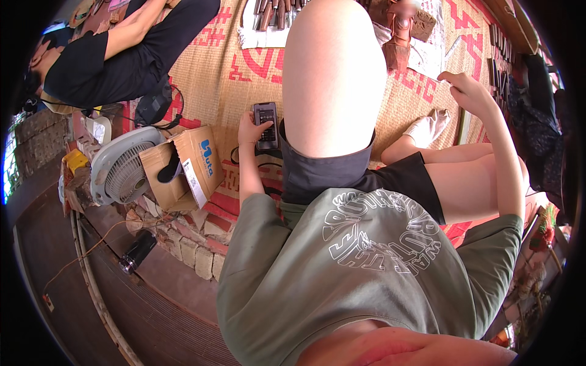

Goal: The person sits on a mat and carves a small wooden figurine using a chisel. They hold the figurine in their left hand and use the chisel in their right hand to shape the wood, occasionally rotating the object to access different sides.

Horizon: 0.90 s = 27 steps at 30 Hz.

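A dark phone (pixel 266 139) with a lit screen is upright beside my raised bare knee. My left hand (pixel 246 130) grips it at its left edge, the thumb lying across the screen. Over on the right, my right hand (pixel 469 94) hovers above the woven mat, its index finger stretched out and bent at the tip; I see nothing held in it. Nearest that hand are a thin pale strip (pixel 453 46) and a reddish-brown carved wooden piece (pixel 398 52), which is partly behind my knee on a white cloth.
Several wooden-handled tools (pixel 267 14) lie on a pale cloth ahead. At left are a grey fan (pixel 126 168), an opened cardboard box (pixel 204 160), a black cylinder (pixel 139 250) and a seated person in black (pixel 91 73). More slim tools (pixel 493 73) line the right edge.
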Each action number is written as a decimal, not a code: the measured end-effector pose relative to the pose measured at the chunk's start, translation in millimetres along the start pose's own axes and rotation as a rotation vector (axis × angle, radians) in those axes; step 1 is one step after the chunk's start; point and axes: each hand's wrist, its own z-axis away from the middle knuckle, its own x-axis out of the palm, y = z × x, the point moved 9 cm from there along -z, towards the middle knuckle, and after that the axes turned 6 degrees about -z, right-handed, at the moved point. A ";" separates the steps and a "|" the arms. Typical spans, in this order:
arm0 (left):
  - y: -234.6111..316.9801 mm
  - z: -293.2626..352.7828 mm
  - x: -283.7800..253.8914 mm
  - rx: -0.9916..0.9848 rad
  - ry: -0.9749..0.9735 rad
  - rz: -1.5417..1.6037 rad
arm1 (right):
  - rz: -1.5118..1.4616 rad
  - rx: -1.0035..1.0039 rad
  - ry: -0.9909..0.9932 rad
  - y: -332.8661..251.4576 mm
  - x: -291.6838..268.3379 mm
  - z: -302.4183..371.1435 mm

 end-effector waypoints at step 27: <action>-6.0 2.2 -2.2 0.061 0.048 0.099 | 0.019 0.010 -0.015 1.6 1.9 1.2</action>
